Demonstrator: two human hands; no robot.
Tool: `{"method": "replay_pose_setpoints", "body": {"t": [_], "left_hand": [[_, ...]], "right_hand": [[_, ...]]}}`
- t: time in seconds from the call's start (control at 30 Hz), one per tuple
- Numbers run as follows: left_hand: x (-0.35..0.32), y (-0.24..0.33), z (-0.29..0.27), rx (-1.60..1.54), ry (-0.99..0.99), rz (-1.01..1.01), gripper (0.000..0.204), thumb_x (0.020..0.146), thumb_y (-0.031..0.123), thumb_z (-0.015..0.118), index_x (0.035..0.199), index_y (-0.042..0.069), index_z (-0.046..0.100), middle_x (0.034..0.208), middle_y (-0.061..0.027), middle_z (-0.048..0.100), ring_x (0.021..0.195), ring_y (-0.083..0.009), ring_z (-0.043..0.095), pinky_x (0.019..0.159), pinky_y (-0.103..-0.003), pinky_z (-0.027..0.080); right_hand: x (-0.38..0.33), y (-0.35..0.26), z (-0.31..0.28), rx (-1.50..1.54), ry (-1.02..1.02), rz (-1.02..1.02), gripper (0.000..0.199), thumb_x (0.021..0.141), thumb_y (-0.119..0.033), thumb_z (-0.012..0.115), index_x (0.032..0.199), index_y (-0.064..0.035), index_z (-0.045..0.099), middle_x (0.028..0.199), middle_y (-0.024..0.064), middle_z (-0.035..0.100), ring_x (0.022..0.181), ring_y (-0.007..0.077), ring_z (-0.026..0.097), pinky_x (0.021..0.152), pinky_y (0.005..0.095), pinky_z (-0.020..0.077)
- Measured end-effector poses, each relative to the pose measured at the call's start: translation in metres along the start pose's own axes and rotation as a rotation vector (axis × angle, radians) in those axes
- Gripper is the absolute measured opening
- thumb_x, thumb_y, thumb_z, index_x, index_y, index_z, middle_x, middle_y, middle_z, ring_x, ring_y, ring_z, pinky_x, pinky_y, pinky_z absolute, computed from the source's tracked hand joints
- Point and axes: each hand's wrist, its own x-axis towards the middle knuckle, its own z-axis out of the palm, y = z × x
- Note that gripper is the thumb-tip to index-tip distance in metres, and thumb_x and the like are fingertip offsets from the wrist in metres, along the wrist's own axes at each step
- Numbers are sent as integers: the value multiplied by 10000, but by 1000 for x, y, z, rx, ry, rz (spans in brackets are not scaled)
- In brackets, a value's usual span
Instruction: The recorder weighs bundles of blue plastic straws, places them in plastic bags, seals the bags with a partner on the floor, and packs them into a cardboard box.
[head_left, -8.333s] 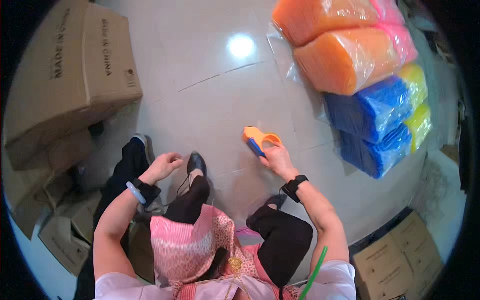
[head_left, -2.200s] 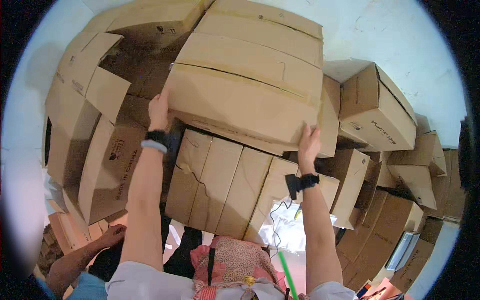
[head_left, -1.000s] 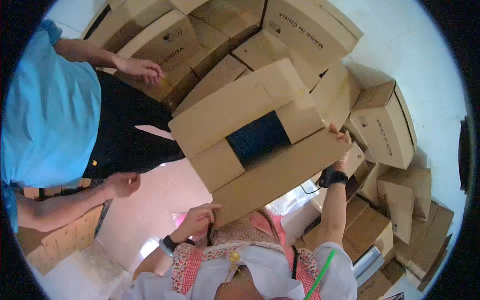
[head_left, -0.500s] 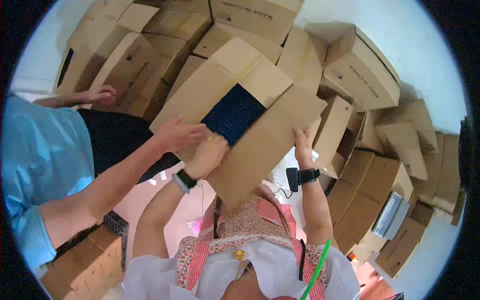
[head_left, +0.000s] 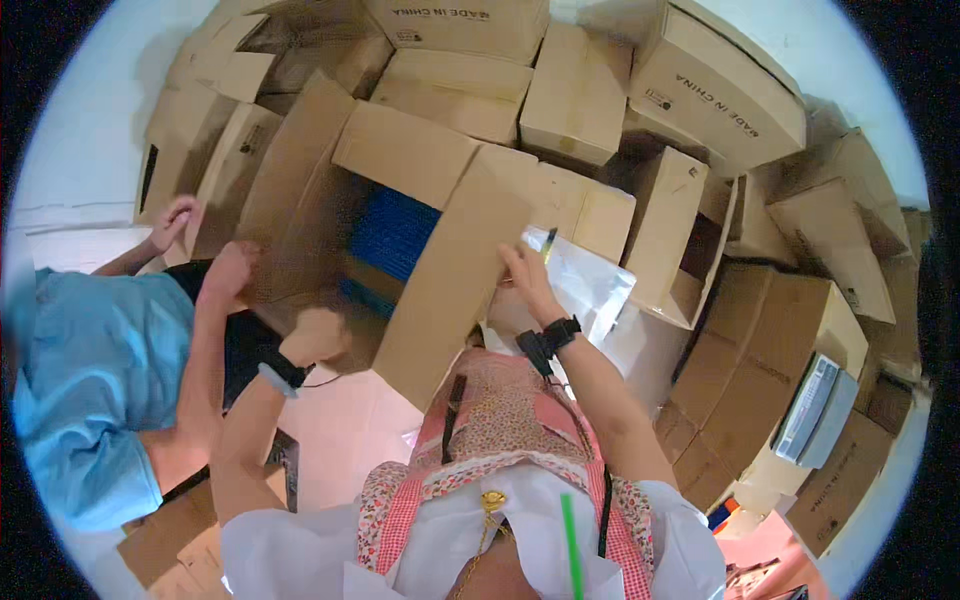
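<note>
A large cardboard box (head_left: 405,150) stands in front of me with its flaps spread out. Inside it lies a stack of blue, textured material (head_left: 395,235). My right hand (head_left: 527,275) is closed around the outer edge of the box's right flap (head_left: 450,270), its thumb and fingers at the rim. At the box's near left side, my left hand (head_left: 318,338) is curled at a flap, and its fingertips are hidden. A co-worker's hand (head_left: 235,270) touches the left flap (head_left: 285,200), above my left hand.
Cardboard boxes (head_left: 575,95) are piled along the far wall and to the right. A silvery plastic bag (head_left: 590,285) lies right of my right hand, with a slim yellow and dark tool (head_left: 548,245) on it. The co-worker in a blue shirt (head_left: 110,370) sits close on the left.
The box's flaps have swung wide, showing more blue material. My left hand has moved left and down, my right hand left. The co-worker's near hand has shifted left onto the flap.
</note>
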Motion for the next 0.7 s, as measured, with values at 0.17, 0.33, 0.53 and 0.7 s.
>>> {"method": "replay_pose_setpoints", "body": {"t": [0.17,0.33,0.53,0.7], "left_hand": [[-27,16,-5,39,-104,322,294,895,222,439,778,48,645,735,-135,604,701,-257,531,669,-383,418],[85,-6,106,-1621,-377,-10,483,893,341,490,1264,51,386,877,-155,608,704,-240,631,582,-358,512],[105,14,82,-621,167,837,435,844,319,527,1156,18,489,815,-161,620,682,-287,619,549,-347,508],[168,-48,58,-444,-405,320,431,730,247,613,1067,-16,560,828,-186,638,659,-337,620,589,-411,503]], "right_hand": [[-12,-24,27,-222,-219,-76,284,859,-262,557,973,-3,567,879,85,623,831,165,606,631,320,517],[-76,-59,49,-589,-257,-527,205,816,-188,588,946,-30,585,875,100,634,837,278,618,697,371,504],[-54,-52,103,-963,-397,-1111,345,747,-234,633,1055,-89,575,1201,108,538,1131,286,491,942,427,390],[-25,25,91,-1279,-333,-865,387,747,-242,636,1097,-94,562,1315,95,447,1227,274,396,1016,451,302]]}}
